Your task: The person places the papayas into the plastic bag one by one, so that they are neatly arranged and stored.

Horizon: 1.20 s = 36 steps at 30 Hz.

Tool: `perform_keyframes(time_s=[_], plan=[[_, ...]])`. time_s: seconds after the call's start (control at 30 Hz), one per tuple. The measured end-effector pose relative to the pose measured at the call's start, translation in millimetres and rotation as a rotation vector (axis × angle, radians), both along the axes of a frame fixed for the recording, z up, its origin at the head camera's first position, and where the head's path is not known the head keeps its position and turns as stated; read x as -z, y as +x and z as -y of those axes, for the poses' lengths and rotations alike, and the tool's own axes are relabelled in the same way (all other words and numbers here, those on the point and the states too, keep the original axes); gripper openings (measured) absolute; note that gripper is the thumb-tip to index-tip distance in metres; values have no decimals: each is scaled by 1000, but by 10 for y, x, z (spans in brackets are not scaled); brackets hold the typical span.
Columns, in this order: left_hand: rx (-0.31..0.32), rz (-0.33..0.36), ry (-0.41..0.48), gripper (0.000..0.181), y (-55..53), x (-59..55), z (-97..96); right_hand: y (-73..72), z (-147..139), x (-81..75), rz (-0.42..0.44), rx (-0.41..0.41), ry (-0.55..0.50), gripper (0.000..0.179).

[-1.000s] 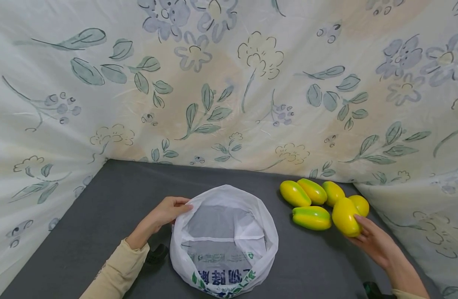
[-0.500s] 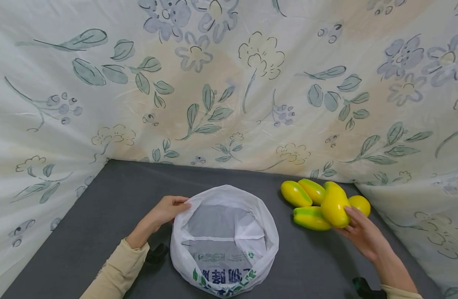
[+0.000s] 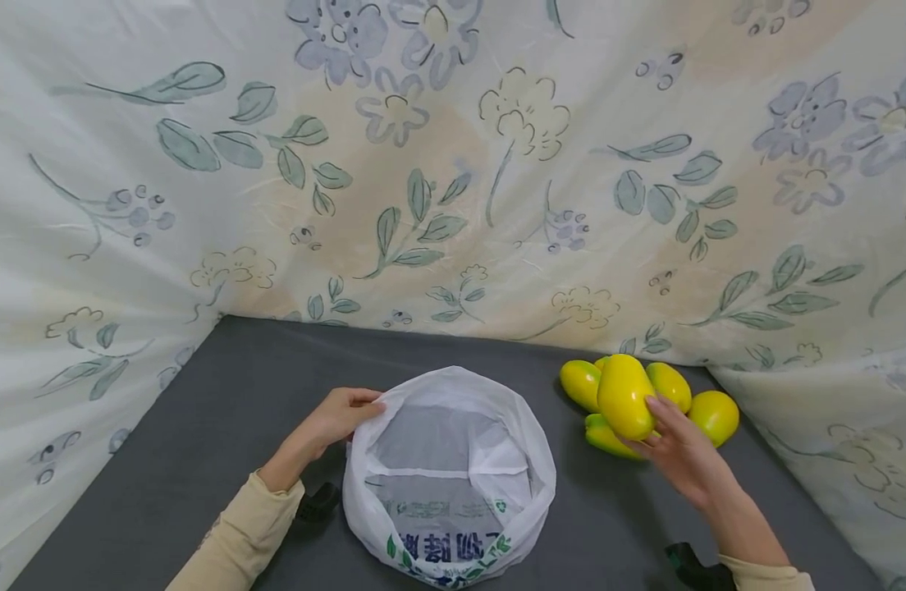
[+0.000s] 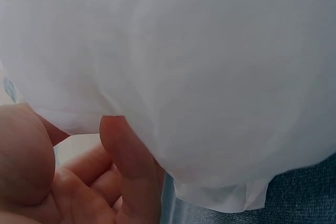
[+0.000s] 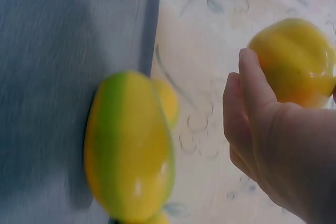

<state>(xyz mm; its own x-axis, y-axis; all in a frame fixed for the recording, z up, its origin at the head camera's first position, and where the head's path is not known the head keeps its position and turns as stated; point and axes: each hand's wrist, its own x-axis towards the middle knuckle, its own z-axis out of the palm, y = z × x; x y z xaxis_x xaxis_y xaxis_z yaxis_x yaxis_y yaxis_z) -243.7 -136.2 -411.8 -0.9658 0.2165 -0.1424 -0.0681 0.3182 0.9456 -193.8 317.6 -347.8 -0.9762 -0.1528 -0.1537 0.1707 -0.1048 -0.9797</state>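
A white plastic bag [image 3: 359, 492] with dark blue and green print stands with its mouth spread wide in the head view. My left hand [image 3: 335, 419] pinches its rim at the left, and the left wrist view shows finger and thumb at the white film [image 4: 210, 77]. At the right, a yellow mango [image 3: 624, 398] is in my right hand [image 3: 682, 451], lifted in front of other mangoes. The right wrist view shows my fingers around this mango [image 5: 291, 59]. It partly hides the mangoes behind it.
Several yellow-green mangoes lie at the back right of the dark grey cloth [image 3: 276, 361], including a round-looking one [image 3: 715, 417] at the far right. A floral curtain [image 3: 453, 180] bounds the cloth at the back and sides.
My right hand has carried the mango leftwards and slightly up, across the other mangoes. My left hand keeps its hold on the bag rim, and the bag stays in place.
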Motion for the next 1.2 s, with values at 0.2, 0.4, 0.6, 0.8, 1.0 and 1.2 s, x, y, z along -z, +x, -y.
perform_keyframes(time_s=[0.2, 0.4, 0.6, 0.8, 1.0, 1.2], plan=[[-7, 9, 16, 34, -14, 30, -49, -37, 271, 3, -32, -57, -41, 31], [7, 7, 25, 34, -3, 45, -76, -100, 515, 10, -29, -82, -18, 36], [12, 2, 30, 35, 11, 31, -87, -157, 695, 8, -13, -104, -38, 44], [8, 7, 37, 33, 14, 26, -112, -197, 859, 27, -1, -136, -15, 54], [7, 11, 50, 33, 36, 21, -114, -219, 1037, 71, -4, -189, 14, 60], [8, 18, 52, 35, 57, 33, -116, -218, 1197, 121, 41, -216, -5, 60]])
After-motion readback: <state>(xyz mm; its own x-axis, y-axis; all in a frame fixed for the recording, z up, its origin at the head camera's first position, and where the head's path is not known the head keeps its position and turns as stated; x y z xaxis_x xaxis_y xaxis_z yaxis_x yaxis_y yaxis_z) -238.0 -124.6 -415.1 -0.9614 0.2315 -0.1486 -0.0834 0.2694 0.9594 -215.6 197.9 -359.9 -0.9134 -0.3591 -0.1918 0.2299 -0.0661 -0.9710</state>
